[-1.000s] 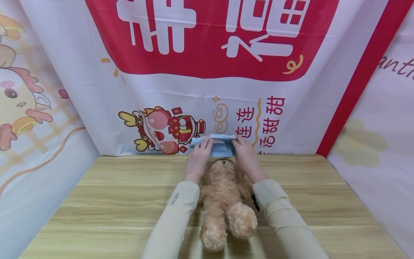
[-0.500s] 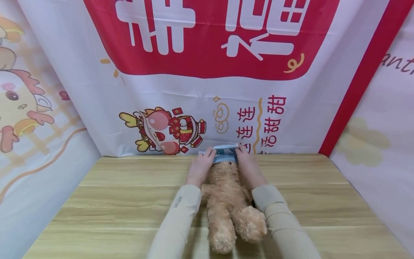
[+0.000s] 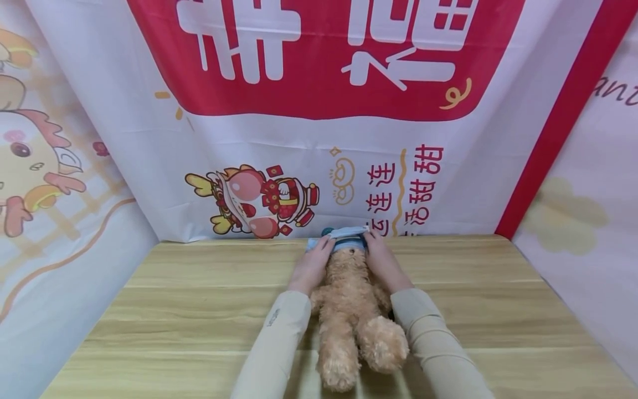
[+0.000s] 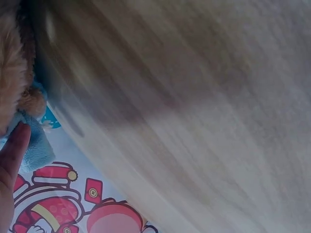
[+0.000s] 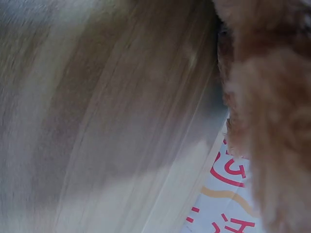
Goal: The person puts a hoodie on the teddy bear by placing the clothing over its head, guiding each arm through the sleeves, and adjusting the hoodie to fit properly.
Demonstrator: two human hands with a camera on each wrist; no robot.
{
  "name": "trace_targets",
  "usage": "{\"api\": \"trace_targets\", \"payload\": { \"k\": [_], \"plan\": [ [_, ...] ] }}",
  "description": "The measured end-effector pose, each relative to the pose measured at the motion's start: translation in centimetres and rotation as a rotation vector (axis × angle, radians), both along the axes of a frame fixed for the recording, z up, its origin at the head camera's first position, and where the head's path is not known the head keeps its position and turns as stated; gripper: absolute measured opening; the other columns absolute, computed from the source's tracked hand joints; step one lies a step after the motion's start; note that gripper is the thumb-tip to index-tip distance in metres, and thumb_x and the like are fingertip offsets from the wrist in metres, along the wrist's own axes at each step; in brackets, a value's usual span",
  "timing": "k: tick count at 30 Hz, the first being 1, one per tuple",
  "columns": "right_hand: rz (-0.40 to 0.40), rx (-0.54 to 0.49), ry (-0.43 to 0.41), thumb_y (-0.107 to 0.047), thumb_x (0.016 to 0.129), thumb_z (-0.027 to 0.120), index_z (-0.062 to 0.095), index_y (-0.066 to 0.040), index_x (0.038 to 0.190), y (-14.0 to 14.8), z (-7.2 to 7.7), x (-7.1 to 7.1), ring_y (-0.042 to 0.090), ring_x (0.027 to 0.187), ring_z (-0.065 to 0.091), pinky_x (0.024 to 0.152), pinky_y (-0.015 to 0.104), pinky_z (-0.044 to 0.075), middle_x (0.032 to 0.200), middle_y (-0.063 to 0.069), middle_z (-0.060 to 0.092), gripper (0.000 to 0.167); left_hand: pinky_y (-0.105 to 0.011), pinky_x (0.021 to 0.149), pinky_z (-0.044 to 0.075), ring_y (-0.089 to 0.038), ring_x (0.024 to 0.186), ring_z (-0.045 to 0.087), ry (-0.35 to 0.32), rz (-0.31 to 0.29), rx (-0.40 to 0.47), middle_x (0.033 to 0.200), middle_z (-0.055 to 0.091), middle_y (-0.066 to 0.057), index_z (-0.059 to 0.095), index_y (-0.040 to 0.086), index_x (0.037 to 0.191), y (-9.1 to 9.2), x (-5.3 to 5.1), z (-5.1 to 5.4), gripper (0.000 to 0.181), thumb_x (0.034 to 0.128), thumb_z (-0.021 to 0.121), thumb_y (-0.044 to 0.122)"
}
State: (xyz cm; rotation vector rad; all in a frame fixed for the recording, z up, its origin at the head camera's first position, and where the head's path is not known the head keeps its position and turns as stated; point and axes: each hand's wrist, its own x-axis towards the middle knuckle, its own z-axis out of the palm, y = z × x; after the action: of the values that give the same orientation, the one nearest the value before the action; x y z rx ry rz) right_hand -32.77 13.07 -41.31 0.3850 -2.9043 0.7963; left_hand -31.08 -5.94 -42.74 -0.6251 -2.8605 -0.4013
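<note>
A light brown teddy bear [image 3: 345, 305] lies on its back on the table, legs toward me. A light blue fluffy headpiece [image 3: 346, 242], a hat or headband, sits around the top of its head, with a round teal part [image 3: 327, 231] showing behind. My left hand [image 3: 310, 267] pinches the left edge of the headpiece; in the left wrist view one finger [image 4: 14, 145] lies against the blue fabric [image 4: 38, 151]. On the other side my right hand [image 3: 386, 266] grips the right edge. The right wrist view shows brown fur [image 5: 277, 111] but no fingers.
The wood-grain table [image 3: 199, 310] extends to both sides of the bear. Its far edge meets a white and red printed backdrop [image 3: 279, 130] just behind the bear's head. Printed cloths also hang at the left [image 3: 65, 244] and right [image 3: 593, 277].
Both hands have brought the light blue headpiece down from above the bear's head onto it. The bear has shifted slightly to the right. Over the last half second the headpiece's upper edge has folded forward.
</note>
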Motion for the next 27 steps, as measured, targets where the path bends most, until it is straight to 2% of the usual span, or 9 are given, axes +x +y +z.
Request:
{"api": "trace_targets", "payload": {
  "k": [2, 4, 8, 11, 15, 20, 22, 25, 27],
  "plan": [
    [0.009, 0.006, 0.014, 0.003, 0.097, 0.04, 0.043, 0.009, 0.137, 0.1, 0.0, 0.0, 0.041, 0.136, 0.037, 0.111, 0.05, 0.035, 0.147, 0.027, 0.036, 0.041, -0.043, 0.092, 0.052, -0.035, 0.113, 0.061, 0.015, 0.001, 0.004, 0.152, 0.036, -0.012, 0.039, 0.012, 0.145, 0.0, 0.1, 0.0, 0.061, 0.089, 0.052, -0.011],
    [0.013, 0.011, 0.02, 0.004, 0.096, 0.042, 0.043, 0.009, 0.137, 0.2, -0.1, 0.1, 0.041, 0.136, 0.037, 0.111, 0.05, 0.035, 0.147, 0.026, 0.036, 0.041, -0.043, 0.09, 0.053, -0.035, 0.113, 0.06, 0.066, -0.006, -0.023, 0.151, 0.038, -0.012, 0.041, 0.012, 0.144, -0.1, 0.2, 0.0, 0.059, 0.0897, 0.051, -0.011],
    [0.023, 0.02, 0.052, 0.005, 0.094, 0.047, 0.046, 0.007, 0.136, 0.6, -0.3, 0.1, 0.04, 0.134, 0.04, 0.11, 0.05, 0.037, 0.146, 0.025, 0.039, 0.042, -0.04, 0.077, 0.057, -0.033, 0.106, 0.063, 0.2, -0.008, -0.137, 0.146, 0.044, -0.01, 0.045, 0.012, 0.141, -0.2, 0.5, 0.2, 0.056, 0.0898, 0.051, -0.011],
    [0.041, 0.03, 0.096, 0.004, 0.096, 0.045, 0.05, 0.005, 0.133, 0.7, -0.5, 0.3, 0.04, 0.132, 0.044, 0.109, 0.05, 0.038, 0.142, 0.024, 0.044, 0.037, -0.038, 0.072, 0.057, -0.031, 0.102, 0.064, 0.25, -0.002, -0.194, 0.144, 0.047, -0.009, 0.047, 0.013, 0.139, -0.2, 0.7, 0.2, 0.054, 0.09, 0.052, -0.009],
    [0.046, 0.071, 0.136, 0.004, 0.097, 0.042, 0.055, 0.004, 0.129, 0.7, -0.7, 0.2, 0.04, 0.127, 0.048, 0.107, 0.05, 0.04, 0.137, 0.023, 0.049, 0.034, -0.041, 0.078, 0.057, -0.032, 0.105, 0.064, 0.205, 0.004, -0.155, 0.144, 0.047, -0.01, 0.047, 0.012, 0.139, -0.1, 0.7, 0.3, 0.052, 0.0911, 0.05, -0.008],
    [0.005, 0.076, 0.037, -0.001, 0.094, 0.052, 0.055, 0.003, 0.13, 0.7, -0.3, 0.1, 0.039, 0.13, 0.046, 0.107, 0.05, 0.039, 0.14, 0.023, 0.048, 0.036, -0.043, 0.091, 0.053, -0.033, 0.113, 0.061, 0.049, 0.02, -0.011, 0.144, 0.045, -0.011, 0.045, 0.011, 0.14, 0.2, 0.4, 0.6, 0.054, 0.089, 0.056, -0.003],
    [-0.009, 0.054, 0.01, 0.0, 0.093, 0.053, 0.054, 0.004, 0.131, 0.7, 0.0, 0.0, 0.04, 0.13, 0.046, 0.107, 0.051, 0.039, 0.141, 0.023, 0.047, 0.038, -0.041, 0.094, 0.052, -0.032, 0.117, 0.059, 0.025, 0.022, 0.039, 0.144, 0.045, -0.012, 0.045, 0.011, 0.14, 0.2, 0.2, 0.8, 0.056, 0.0879, 0.058, -0.003],
    [-0.018, 0.009, 0.048, 0.006, 0.09, 0.05, 0.052, 0.005, 0.132, 0.7, 0.5, 0.0, 0.04, 0.13, 0.046, 0.107, 0.051, 0.039, 0.14, 0.024, 0.046, 0.042, -0.042, 0.093, 0.052, -0.034, 0.114, 0.059, 0.084, 0.017, 0.068, 0.142, 0.046, -0.013, 0.045, 0.009, 0.14, 0.4, 0.0, 1.4, 0.055, 0.0883, 0.058, -0.005],
    [-0.019, -0.001, 0.119, 0.009, 0.089, 0.05, 0.051, 0.006, 0.132, 0.7, 0.7, 0.0, 0.04, 0.128, 0.047, 0.106, 0.049, 0.041, 0.139, 0.024, 0.047, 0.043, -0.042, 0.09, 0.053, -0.034, 0.112, 0.059, 0.161, 0.014, 0.033, 0.141, 0.047, -0.013, 0.045, 0.009, 0.139, 0.5, 0.0, 1.8, 0.054, 0.0882, 0.056, -0.008]
  ]
}}
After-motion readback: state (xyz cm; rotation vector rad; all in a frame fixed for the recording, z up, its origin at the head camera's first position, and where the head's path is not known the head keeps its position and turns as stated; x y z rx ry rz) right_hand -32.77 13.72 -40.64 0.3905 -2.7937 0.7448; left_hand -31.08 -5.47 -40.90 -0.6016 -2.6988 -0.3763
